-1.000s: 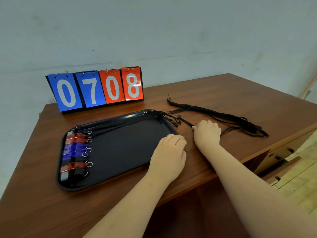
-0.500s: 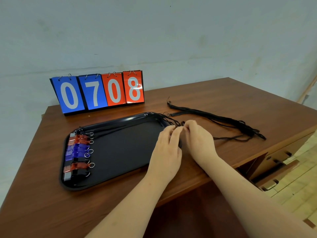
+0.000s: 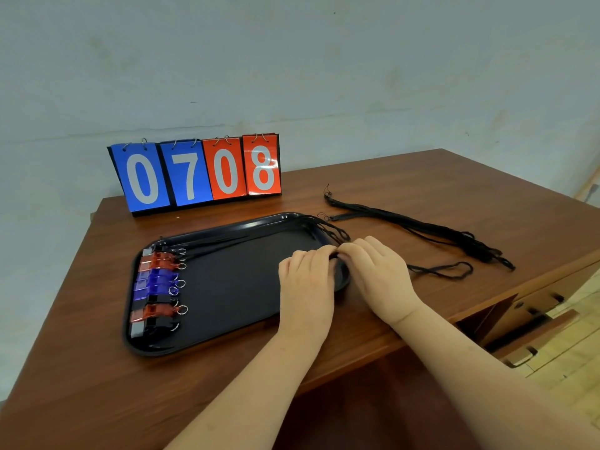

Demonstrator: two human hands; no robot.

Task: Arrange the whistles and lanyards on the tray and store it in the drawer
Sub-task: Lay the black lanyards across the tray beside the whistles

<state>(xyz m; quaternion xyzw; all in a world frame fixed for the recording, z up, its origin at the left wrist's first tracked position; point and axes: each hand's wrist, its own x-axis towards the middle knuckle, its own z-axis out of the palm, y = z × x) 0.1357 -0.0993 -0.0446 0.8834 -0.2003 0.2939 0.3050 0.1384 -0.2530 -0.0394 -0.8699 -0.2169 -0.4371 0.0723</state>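
Desk of brown wood holds black tray below pale wall.

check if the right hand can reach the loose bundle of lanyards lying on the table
Probably yes. The lanyard bundle lies on bare table beyond and right of the right hand, nothing between them. Its fingers seem to hold a single lanyard at the tray rim, though.

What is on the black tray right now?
A row of red, blue and black whistles lies along the left end of the tray, with black lanyards along its far edge. The left hand covers the right end; what its fingers hold is hidden.
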